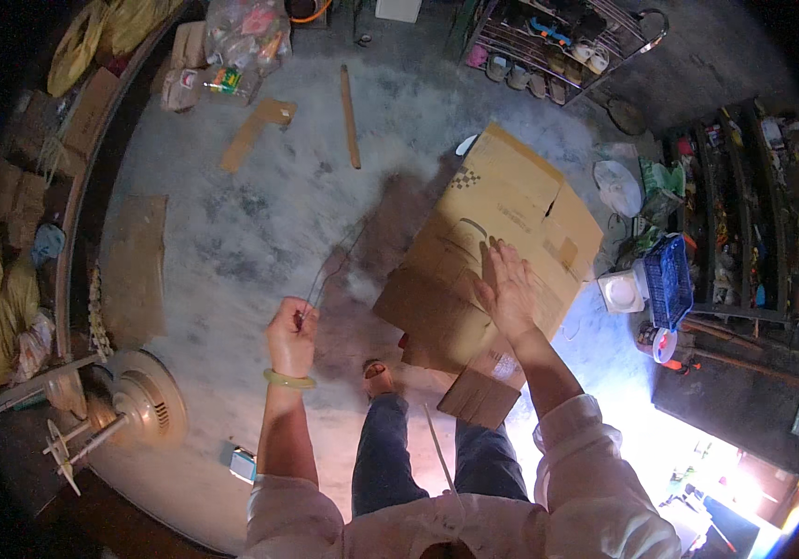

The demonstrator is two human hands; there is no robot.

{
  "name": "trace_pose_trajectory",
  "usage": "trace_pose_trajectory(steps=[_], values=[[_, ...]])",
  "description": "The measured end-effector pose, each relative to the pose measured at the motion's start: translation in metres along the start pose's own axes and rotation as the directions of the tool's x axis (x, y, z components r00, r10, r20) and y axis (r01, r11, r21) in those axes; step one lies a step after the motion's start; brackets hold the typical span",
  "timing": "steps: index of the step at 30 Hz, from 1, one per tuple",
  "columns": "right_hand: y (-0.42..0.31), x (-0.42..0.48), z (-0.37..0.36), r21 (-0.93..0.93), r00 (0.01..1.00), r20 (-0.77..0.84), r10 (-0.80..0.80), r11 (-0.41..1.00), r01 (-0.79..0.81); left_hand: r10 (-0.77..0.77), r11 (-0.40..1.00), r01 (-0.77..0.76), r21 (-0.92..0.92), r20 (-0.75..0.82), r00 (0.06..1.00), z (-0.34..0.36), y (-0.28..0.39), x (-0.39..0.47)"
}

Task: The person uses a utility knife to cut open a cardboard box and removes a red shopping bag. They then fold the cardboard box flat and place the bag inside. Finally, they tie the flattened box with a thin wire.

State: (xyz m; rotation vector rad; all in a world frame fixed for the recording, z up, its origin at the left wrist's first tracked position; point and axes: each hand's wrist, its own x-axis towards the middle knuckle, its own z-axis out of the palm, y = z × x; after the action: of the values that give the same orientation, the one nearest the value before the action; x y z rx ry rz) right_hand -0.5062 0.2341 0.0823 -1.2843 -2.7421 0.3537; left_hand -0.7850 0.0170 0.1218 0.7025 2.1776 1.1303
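My left hand [293, 325] is closed around a thin dark wire or cord [335, 269], whose loose length stretches up and to the right over the floor. A bangle circles that wrist. My right hand [509, 290] lies flat on a large flattened cardboard box [511, 202], fingers a little spread and holding nothing. The cardboard bears dark print and has a small tear near its upper right side. Its lower flap [479, 393] reaches in front of my legs. The wire's ends are too fine to make out clearly.
Cardboard strips [349, 115] and a flat cardboard sheet [135, 269] lie on the concrete floor. A shoe rack [546, 42] stands at the top, a blue plastic basket [668, 279] at the right, and a pedestal fan's base [151, 402] at the lower left.
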Motion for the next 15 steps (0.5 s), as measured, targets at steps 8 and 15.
trace_pose_trajectory(steps=[8, 15], values=[[-0.023, -0.038, 0.048, 0.769, 0.995, 0.088, 0.035, 0.633, -0.09, 0.222, 0.942, -0.215, -0.258, -0.001, 0.975, -0.015, 0.058, -0.025], [-0.152, -0.04, -0.057, 0.944, 0.939, 0.318, -0.132, 0.13, -0.302, 0.22, 0.975, -0.219, -0.049, 0.014, 0.975, -0.065, 0.106, -0.089]])
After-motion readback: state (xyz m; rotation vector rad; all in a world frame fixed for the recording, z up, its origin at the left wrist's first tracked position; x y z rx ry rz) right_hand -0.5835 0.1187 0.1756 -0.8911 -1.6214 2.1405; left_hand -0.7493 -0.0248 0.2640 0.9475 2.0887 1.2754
